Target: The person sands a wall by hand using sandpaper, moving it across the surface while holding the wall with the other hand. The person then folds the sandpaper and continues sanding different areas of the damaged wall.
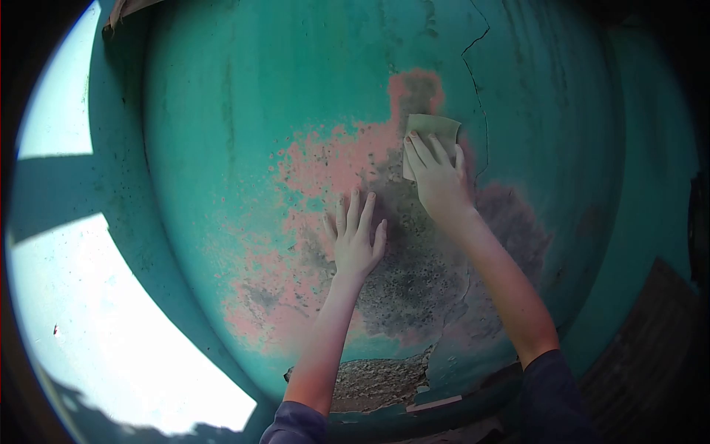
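My right hand point(442, 185) presses a pale sheet of sandpaper point(438, 124) flat against a green painted wall point(296, 74), its fingers lying over the sheet. The sandpaper sits at the upper part of a worn patch, where pink undercoat point(336, 159) and dark grey plaster point(410, 288) show through. Lower and to the left, my left hand point(356, 243) rests on this patch with its fingers spread and nothing in it. Whitish dust coats both hands and forearms.
A thin crack point(481, 96) runs down the wall right of the sandpaper. Near the bottom, paint has broken away, baring rough masonry point(377, 385). Bright sunlight falls on a surface point(118, 333) at the left. A dark corrugated panel point(640, 340) stands at lower right.
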Available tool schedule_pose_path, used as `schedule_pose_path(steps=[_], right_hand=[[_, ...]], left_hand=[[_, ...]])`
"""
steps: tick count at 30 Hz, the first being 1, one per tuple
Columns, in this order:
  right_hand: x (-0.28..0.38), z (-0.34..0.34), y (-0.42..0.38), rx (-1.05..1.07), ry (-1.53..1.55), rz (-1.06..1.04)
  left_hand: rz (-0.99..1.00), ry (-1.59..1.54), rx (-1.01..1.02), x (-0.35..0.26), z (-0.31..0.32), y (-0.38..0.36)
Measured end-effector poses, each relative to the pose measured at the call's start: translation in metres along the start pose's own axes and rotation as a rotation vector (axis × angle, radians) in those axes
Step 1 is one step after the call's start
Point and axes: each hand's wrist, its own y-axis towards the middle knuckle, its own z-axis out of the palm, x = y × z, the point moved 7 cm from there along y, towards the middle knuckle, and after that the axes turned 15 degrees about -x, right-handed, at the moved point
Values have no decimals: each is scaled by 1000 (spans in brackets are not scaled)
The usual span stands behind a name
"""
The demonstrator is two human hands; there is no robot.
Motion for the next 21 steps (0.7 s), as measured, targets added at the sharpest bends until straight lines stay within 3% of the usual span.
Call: schedule_pose_path(steps=[4, 10, 16, 21], right_hand=[[13, -2, -28, -16, 47, -82], [9, 2, 14, -32, -23, -62], [18, 1, -17, 6, -24, -93], [12, 1, 14, -29, -35, -57]], left_hand=[[77, 79, -20, 10, 8, -22], [70, 121, -43, 13, 10, -28], [75, 112, -51, 14, 9, -30], [80, 108, -105, 12, 9, -30]])
